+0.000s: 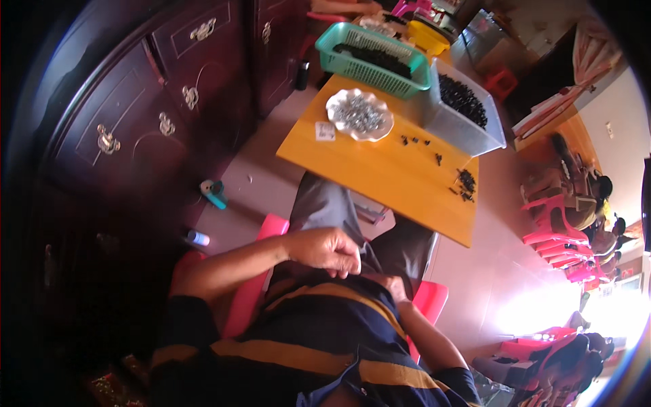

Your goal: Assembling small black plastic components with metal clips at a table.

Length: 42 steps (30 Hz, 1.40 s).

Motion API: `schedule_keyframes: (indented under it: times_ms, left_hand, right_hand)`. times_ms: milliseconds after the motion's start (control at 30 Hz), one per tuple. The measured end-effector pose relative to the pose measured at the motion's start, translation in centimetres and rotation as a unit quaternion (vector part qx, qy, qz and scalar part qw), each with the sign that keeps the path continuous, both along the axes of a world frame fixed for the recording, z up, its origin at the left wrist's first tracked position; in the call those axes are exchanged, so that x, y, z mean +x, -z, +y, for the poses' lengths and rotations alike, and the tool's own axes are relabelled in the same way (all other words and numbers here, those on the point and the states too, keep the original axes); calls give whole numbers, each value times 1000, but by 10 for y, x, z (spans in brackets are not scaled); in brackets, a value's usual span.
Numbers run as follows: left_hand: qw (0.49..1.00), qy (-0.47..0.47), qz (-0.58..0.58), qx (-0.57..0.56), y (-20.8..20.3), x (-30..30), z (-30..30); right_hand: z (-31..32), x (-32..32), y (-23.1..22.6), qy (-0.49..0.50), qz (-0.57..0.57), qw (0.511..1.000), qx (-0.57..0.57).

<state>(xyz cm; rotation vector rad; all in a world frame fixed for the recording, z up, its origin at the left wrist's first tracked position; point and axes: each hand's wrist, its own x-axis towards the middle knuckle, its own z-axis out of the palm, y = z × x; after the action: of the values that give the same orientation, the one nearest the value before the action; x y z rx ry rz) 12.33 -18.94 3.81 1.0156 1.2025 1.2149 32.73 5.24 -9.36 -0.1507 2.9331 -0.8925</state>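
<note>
My left hand (327, 251) is above my lap with its fingers curled in. Whatever those fingers may hold is hidden. Close to my waist, my right hand (392, 286) lies against the striped shirt, its fingers out of sight. Both hands are apart from the wooden table (380, 180) in front of me. On it stands a white scalloped dish (335, 117) of small shiny silver pieces, beside a small white card (325, 131). A heap of small black parts (465, 184) lies near the table's right edge, with a few loose black parts (416, 140) farther in.
A green basket (352, 76) and a translucent bin (480, 144), both holding black parts, stand at the table's far side. Behind them is a yellow container (427, 37). Dark cabinets (146, 122) line the left. Pink chairs (556, 230) and seated people are at the right.
</note>
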Motion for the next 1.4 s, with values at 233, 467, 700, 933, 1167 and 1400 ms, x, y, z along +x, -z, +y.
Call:
schedule_keyframes:
  times_ms: [233, 467, 700, 933, 1167, 1400]
  left_hand:
    - [997, -78, -14, -4, -12, -29, -28]
    - [994, -97, 6, 45, -48, -34, -33]
    - [924, -108, 56, 362, -176, 23, -44]
    - [896, -90, -77, 428, -229, 44, -16]
    - [910, -102, -63, 398, -255, 74, -5]
    - [921, -101, -68, 370, -271, 79, -9]
  right_hand:
    - [17, 28, -82, -29, -103, 984, -143]
    - [30, 50, -61, 240, -319, 710, -580]
    - [37, -5, -95, 253, -124, 944, 171]
    - [15, -39, -165, 124, -20, 990, 70]
    - [4, -47, -164, 9, -70, 998, 8]
    - [-27, -54, -124, -58, -140, 988, -12]
